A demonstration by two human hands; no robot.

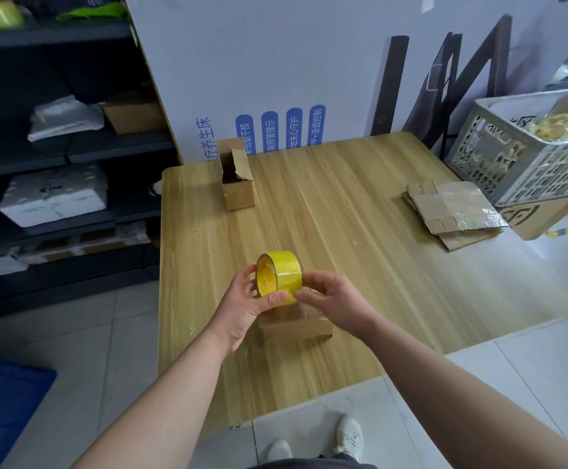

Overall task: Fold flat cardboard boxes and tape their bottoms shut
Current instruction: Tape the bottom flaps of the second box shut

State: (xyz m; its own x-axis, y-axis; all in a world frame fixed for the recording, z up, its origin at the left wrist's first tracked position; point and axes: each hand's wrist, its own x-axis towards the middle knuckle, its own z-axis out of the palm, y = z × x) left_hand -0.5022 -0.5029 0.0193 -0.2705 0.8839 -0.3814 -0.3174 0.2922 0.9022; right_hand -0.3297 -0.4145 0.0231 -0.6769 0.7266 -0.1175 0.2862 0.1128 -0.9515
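Observation:
My left hand grips a yellow tape roll above the near part of the wooden table. My right hand pinches the tape's edge at the roll's lower right side. Under both hands a small folded cardboard box lies on the table, partly hidden. Another folded box stands open-topped at the table's far left. A stack of flat cardboard boxes lies at the far right.
A grey perforated crate full of scraps sits on a carton beside the table's right corner. A large white printed board leans behind the table. Dark shelves with packages run along the left. My shoes show below.

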